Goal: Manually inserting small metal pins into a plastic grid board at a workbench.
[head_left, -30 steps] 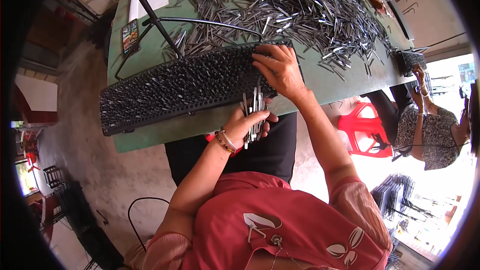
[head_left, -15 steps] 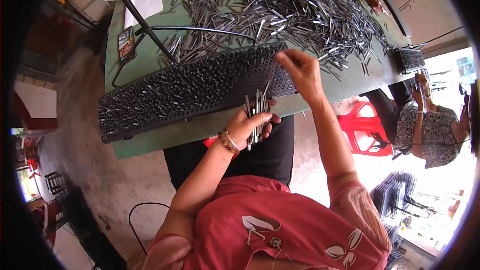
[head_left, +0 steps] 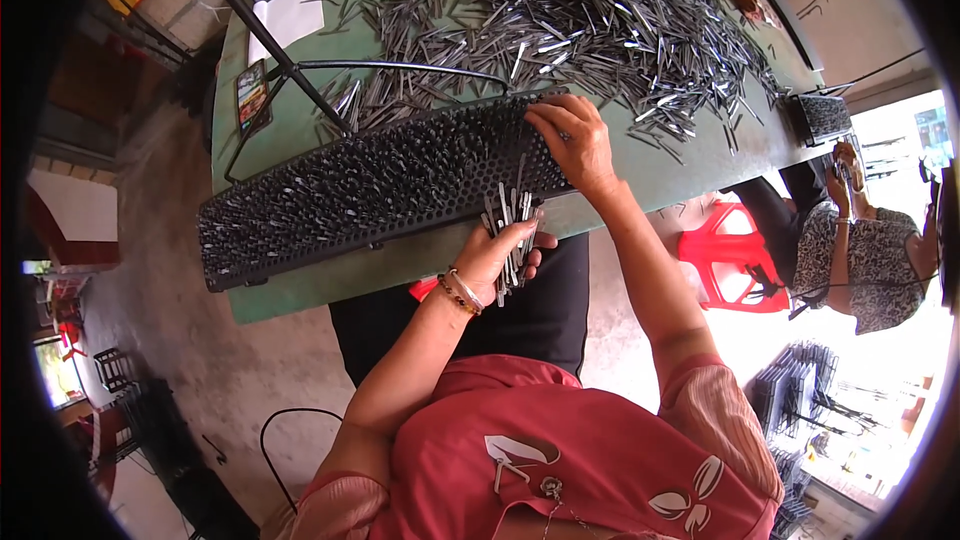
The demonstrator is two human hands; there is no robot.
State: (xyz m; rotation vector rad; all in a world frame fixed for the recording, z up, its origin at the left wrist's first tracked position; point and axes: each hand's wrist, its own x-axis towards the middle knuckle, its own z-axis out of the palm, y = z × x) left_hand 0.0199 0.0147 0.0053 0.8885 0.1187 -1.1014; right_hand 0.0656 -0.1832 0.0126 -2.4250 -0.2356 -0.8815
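Left hand (head_left: 492, 258): fingers curled round a bundle (head_left: 517, 208) of thin metal strips, thumb laid across it; strip ends stick out above and below the grip, middles covered by the thumb. Count not possible. Hand is just in front of the tray (head_left: 476, 192), a long black perforated piece lying aslant along the near edge of the worktop (head_left: 640, 175). Right hand (head_left: 583, 140): fingers bent over the tray's right end, covering part of it; fingertips partly masked by the hand, so cannot tell whether a strip is pinched there. Tray's left and middle densely filled with upright strips, individual ones hard to separate; open holes show toward the right. Behind it, a heap (head_left: 620, 25) of loose strips, lower layers hidden. Black frame (head_left: 240, 8) runs out at the top edge. Phone (head_left: 252, 95) partly crossed by a rod.
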